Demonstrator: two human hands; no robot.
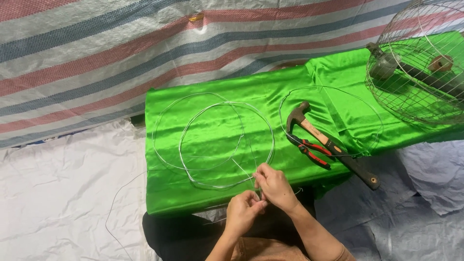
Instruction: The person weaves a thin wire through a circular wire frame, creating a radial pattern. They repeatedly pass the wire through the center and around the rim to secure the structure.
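Here, at a bench draped in green cloth [203, 193]:
- Thin wire [244, 170] is pinched by the left hand [243, 210], fingers closed on it.
- The same strand is gripped just above by the right hand [275, 186].
- Pliers [311, 151] and a hammer [328, 142] are seen right of the fingers.

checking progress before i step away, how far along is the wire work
Done: several wire rings lie shaped on the green cloth, and a finished wire cage sits at the far right. In hand: left hand and right hand pinch thin wire at the nearest ring's front edge. Left: the rings look loose; hammer and pliers lie untouched.
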